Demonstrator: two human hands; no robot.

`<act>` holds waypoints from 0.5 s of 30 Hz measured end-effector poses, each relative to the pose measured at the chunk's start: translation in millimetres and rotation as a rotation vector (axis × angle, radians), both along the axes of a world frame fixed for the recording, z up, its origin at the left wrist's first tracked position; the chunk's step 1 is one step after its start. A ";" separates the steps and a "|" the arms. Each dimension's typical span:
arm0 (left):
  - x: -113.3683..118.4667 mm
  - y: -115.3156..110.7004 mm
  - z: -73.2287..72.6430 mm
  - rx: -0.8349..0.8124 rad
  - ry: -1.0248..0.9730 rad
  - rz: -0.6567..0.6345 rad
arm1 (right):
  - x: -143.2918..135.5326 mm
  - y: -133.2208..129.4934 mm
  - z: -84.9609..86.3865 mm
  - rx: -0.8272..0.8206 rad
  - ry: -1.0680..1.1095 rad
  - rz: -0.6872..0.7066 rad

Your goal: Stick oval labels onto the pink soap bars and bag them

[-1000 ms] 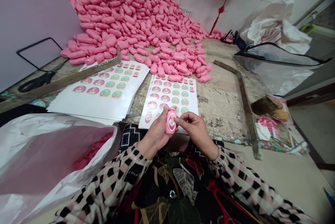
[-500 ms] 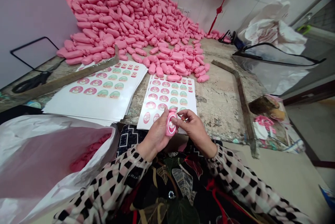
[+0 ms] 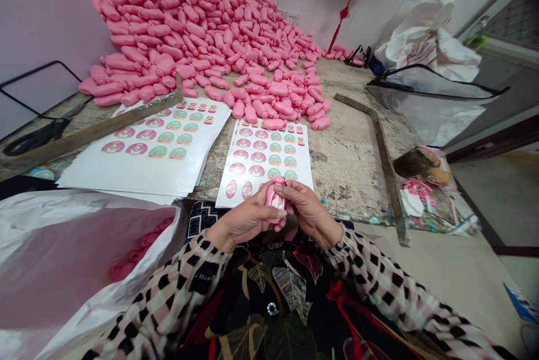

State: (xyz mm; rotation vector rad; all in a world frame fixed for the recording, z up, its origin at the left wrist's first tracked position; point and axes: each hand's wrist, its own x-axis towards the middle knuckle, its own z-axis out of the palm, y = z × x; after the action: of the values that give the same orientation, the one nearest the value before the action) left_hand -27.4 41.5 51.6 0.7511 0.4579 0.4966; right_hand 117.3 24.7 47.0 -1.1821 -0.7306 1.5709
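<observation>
A small pink bottle [image 3: 275,201] with an oval label on its front is upright between my hands, above the table's front edge. My left hand [image 3: 244,217] wraps round it from the left, thumb across its lower front. From the right, my right hand [image 3: 309,207] pinches the bottle's upper side, thumb on the label's edge. Just beyond lies a sticker sheet [image 3: 290,186] printed with pink and green labels. A thicker stack of such sheets [image 3: 126,172] is to its left.
A large heap of pink bottles [image 3: 202,28] covers the table's back. Wooden strips [image 3: 381,141] lie at right and left, with black scissors [image 3: 42,135] by the left one. A white sack [image 3: 37,247] holding pink things stands at front left.
My left thumb has come across the bottle's front. My right hand has moved from the label's middle to the bottle's upper right side. The whole view has shifted slightly.
</observation>
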 end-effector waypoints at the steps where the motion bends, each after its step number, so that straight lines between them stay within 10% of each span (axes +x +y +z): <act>1: -1.4 0.0 0.0 0.004 -0.009 -0.025 | 1.3 -0.3 -0.7 0.001 0.019 0.027; 15: -12.3 -2.7 2.8 -0.098 0.021 0.078 | 22.8 7.1 2.0 0.019 -0.180 0.111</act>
State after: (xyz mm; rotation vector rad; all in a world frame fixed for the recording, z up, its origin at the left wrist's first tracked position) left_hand -39.7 38.8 54.3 0.6464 0.5292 0.5355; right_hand 140.2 31.8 49.0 -1.2996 -0.9408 1.5571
